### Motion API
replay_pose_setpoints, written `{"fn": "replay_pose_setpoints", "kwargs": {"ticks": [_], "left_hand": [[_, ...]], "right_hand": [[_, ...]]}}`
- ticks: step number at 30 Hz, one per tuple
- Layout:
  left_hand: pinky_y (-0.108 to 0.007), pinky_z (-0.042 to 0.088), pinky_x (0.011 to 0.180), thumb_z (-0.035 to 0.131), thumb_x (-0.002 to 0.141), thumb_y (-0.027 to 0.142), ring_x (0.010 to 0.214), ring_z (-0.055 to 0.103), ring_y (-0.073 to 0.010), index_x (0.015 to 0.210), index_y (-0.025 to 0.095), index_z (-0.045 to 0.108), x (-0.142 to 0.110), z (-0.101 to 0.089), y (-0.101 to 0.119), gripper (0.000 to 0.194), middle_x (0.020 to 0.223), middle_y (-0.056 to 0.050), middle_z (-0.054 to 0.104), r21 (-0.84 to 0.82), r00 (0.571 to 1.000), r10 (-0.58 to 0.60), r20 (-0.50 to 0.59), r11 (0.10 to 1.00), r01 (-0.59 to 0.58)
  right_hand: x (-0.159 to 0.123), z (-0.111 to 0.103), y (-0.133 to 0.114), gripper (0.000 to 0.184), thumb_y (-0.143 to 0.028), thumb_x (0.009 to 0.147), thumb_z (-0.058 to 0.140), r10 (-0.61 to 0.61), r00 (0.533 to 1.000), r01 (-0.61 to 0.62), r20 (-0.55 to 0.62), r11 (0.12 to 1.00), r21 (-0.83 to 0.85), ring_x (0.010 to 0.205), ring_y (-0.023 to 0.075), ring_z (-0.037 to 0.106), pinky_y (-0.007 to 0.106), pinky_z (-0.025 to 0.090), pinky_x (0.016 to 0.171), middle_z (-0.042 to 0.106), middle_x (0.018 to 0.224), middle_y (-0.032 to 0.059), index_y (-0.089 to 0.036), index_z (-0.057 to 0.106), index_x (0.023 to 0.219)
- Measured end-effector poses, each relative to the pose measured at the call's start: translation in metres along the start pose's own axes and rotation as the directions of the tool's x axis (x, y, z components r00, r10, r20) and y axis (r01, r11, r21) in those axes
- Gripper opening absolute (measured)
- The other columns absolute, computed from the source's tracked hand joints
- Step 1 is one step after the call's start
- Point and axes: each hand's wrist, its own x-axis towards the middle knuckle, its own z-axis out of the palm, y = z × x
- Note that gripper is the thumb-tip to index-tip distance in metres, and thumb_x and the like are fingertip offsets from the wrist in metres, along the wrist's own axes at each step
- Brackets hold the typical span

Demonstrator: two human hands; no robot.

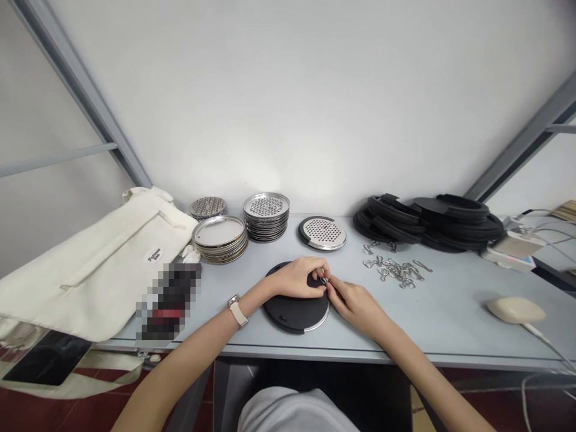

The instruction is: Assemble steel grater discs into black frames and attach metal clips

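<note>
A round black disc with a silvery rim showing at its lower right lies on the table in front of me. My left hand rests over its upper part, fingers curled in a pinch. From the right, my right hand pinches at the disc's upper right edge. Between the fingertips of both hands shows a small metal wire clip, partly hidden. To the right lies a loose pile of similar bent wire clips.
Behind stand stacks of metal grater discs and plain-topped metal discs, plus a grater disc in a black holder. Black plastic rings are heaped at back right. A cream bag lies left; a white corded device sits right.
</note>
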Motion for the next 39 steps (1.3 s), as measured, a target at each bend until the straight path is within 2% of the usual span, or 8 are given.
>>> {"fn": "replay_pose_setpoints", "kwargs": {"ticks": [5, 16, 26, 39], "left_hand": [[-0.023, 0.047, 0.071, 0.059, 0.069, 0.010, 0.075, 0.054, -0.0113, 0.090, 0.016, 0.054, 0.0002, -0.0004, -0.0002, 0.023, 0.085, -0.001, 0.058, -0.049, 0.999, 0.051, -0.007, 0.997, -0.051], [-0.023, 0.047, 0.073, 0.060, 0.069, 0.012, 0.076, 0.055, -0.0119, 0.089, 0.016, 0.055, -0.0002, 0.0004, -0.0015, 0.022, 0.084, -0.001, 0.060, 0.006, 1.000, 0.006, -0.004, 1.000, -0.005], [-0.022, 0.048, 0.072, 0.060, 0.071, 0.014, 0.077, 0.057, -0.0117, 0.092, 0.016, 0.056, 0.0002, -0.0003, 0.0001, 0.022, 0.083, -0.001, 0.060, -0.028, 1.000, 0.005, -0.002, 1.000, -0.005], [-0.023, 0.049, 0.072, 0.062, 0.070, 0.015, 0.076, 0.058, -0.0115, 0.095, 0.017, 0.054, 0.0010, -0.0031, 0.0033, 0.027, 0.084, 0.000, 0.060, -0.045, 0.999, -0.032, 0.012, 0.998, 0.033]], "right_hand": [[-0.0004, 0.0005, -0.0004, 0.030, -0.029, 0.097, 0.028, 0.003, 1.000, -0.003, 0.000, 1.000, -0.021, 0.061, 0.0197, 0.064, 0.026, 0.035, 0.055, 0.069, 0.073, 0.0052, -0.018, 0.055, 0.103], [0.0004, 0.0001, 0.0000, 0.028, -0.029, 0.097, 0.028, 0.017, 1.000, -0.017, 0.004, 0.999, -0.027, 0.060, 0.0192, 0.063, 0.026, 0.034, 0.055, 0.067, 0.071, 0.0045, -0.019, 0.055, 0.098], [0.0005, -0.0012, -0.0034, 0.020, -0.029, 0.095, 0.029, 0.046, 0.999, -0.046, 0.006, 0.999, -0.013, 0.054, 0.0188, 0.059, 0.025, 0.031, 0.052, 0.063, 0.064, 0.0026, -0.020, 0.046, 0.089], [-0.0010, 0.0019, -0.0001, 0.015, -0.027, 0.096, 0.030, 0.016, 1.000, -0.016, -0.023, 1.000, -0.017, 0.055, 0.0186, 0.059, 0.025, 0.030, 0.052, 0.062, 0.065, 0.0018, -0.020, 0.043, 0.092]]}}
